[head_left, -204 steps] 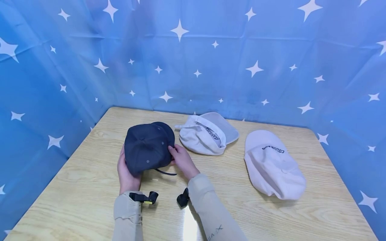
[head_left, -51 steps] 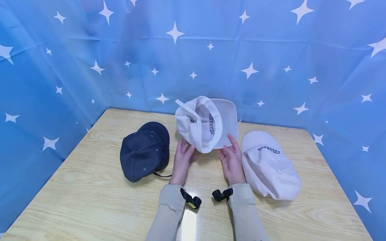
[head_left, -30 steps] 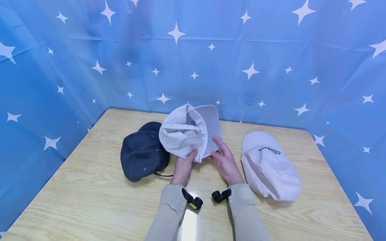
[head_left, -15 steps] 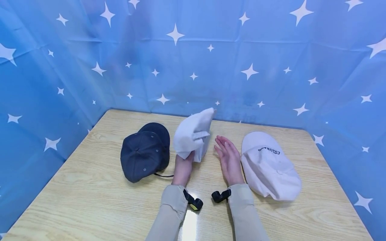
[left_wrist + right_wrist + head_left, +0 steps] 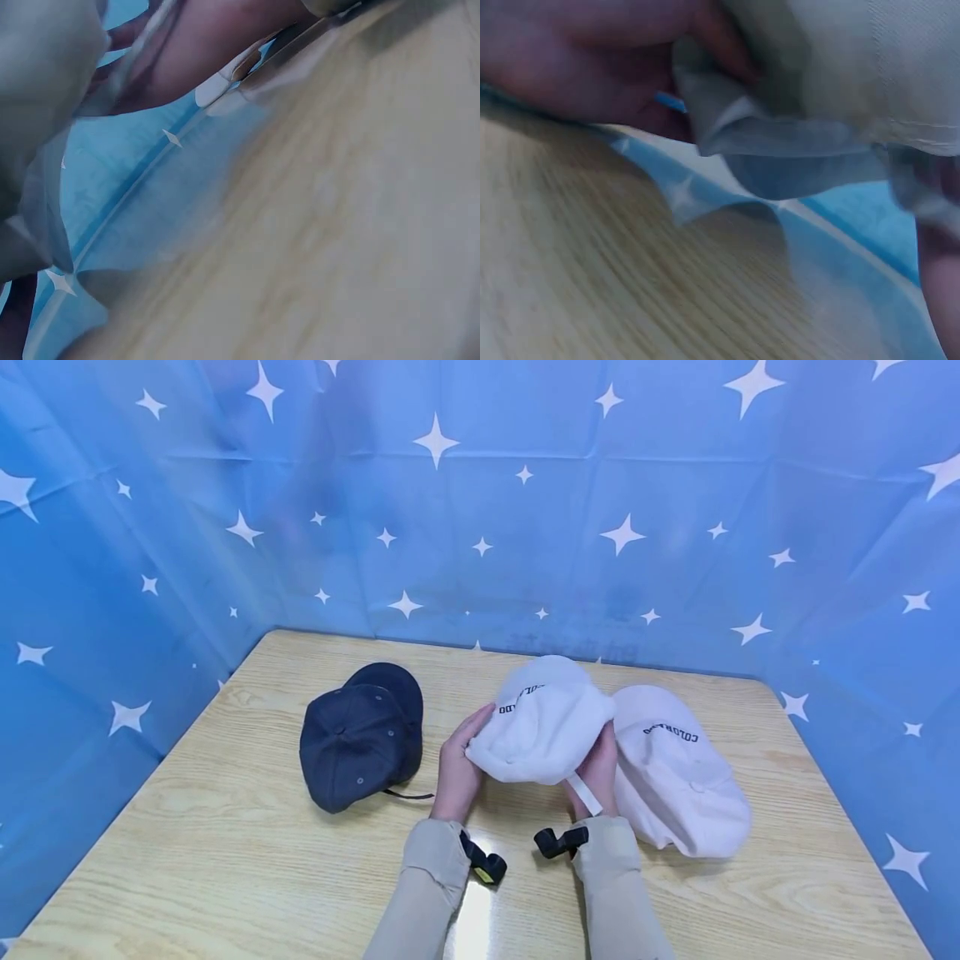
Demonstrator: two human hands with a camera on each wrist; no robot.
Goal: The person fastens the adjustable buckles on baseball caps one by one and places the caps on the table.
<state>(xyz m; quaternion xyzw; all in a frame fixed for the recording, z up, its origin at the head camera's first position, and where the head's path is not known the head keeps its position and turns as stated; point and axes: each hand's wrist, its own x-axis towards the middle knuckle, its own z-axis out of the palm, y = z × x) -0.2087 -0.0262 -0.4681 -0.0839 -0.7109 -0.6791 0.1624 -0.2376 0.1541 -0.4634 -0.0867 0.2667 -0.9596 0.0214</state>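
A white baseball cap with dark lettering across its front is raised over the table between my two hands, crown up and brim away from me. My left hand grips its left edge, thumb side along the crown. On the opposite side my right hand holds the cap's edge, its fingertips hidden by the fabric. The loose back strap hangs down beside that hand. In the right wrist view, fingers curl at the cap's rim, with folded fabric below them.
On the left of the wooden table lies a dark navy cap, its strap trailing right. A pale pinkish cap marked COLORADO lies close to the right of my right hand. A blue star-printed curtain surrounds the table.
Both hands earlier placed the navy cap at left, then lifted the white cap, underside showing. It has since been turned crown up and moved right; the right hand, briefly off it, holds it again.
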